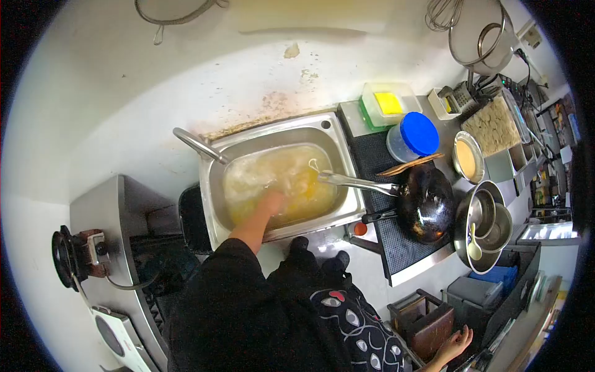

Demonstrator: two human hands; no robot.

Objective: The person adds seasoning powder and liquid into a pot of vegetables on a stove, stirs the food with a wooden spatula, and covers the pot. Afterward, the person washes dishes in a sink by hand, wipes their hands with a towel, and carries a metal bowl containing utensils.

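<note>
My left hand (271, 201) reaches into the cloudy, yellowish water (251, 180) that fills much of the steel sink (350, 186). The fingers are under the surface, so what they hold or touch is hidden. Yellow-orange shapes (307, 186) show blurred in the water beside this hand; I cannot make out what they are. At the sink's left rear, a curved metal tap (198, 144) reaches over the basin. Far to the lower right, my right hand (457, 342) hangs away from the sink, fingers loosely bent and apart, with nothing visible in it.
An upturned dark wok (426, 204) lies on the black mat (372, 161) right of the sink, its handle over the basin. Near it are a wooden spatula (409, 165), a blue-lidded tub (419, 133) and nested steel bowls (496, 226). Left stands a steel counter (99, 204).
</note>
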